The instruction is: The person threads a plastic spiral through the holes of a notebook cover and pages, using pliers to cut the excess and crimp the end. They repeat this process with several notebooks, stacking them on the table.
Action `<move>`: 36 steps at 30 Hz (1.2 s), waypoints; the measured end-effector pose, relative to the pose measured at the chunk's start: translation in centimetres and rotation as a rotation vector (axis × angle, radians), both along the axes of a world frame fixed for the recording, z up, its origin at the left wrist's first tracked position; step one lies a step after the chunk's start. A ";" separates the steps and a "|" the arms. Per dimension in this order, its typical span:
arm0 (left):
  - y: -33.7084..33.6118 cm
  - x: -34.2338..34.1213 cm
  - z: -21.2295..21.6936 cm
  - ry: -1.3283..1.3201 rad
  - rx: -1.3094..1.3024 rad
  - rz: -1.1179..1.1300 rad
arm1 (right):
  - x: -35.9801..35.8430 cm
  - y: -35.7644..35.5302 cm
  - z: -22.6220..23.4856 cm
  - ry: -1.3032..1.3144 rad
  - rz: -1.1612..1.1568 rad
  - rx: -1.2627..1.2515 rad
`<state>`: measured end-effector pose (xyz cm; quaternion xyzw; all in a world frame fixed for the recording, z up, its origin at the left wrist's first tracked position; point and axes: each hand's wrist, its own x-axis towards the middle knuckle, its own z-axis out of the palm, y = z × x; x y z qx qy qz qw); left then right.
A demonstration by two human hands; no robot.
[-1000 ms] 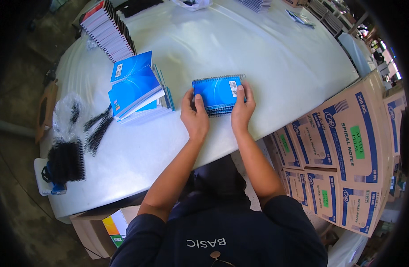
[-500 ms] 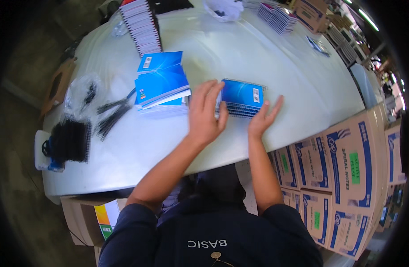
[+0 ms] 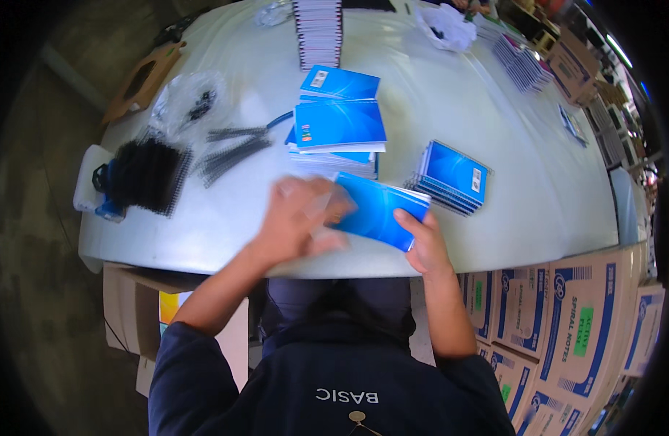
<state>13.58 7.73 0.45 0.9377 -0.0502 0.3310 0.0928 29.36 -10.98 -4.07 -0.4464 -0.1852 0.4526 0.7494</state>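
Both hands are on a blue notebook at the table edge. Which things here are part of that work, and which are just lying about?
In hand or feeding it:
- blue notebook, held by left hand and right hand
- bound notebooks
- blue cover stack
- black spiral wires

Lying about:
- cardboard boxes
- plastic bag
- far notebook stack

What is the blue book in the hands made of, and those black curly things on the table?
The blue notebook held by the left hand and right hand looks like paper pages under a glossy card cover: it shines and bends slightly. The black spiral coils look like plastic or coated wire; too small to tell which.
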 end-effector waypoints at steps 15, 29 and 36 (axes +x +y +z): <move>11.5 -0.7 -3.5 0.074 -0.762 0.600 | 0.5 0.1 -4.5 -0.716 0.025 -0.028; 2.2 0.3 -3.6 0.605 -0.908 0.092 | -0.2 0.4 -4.4 -0.617 -0.037 -0.088; 3.2 1.0 -4.5 0.532 -0.992 0.121 | 0.1 0.4 -4.3 -0.636 -0.016 -0.100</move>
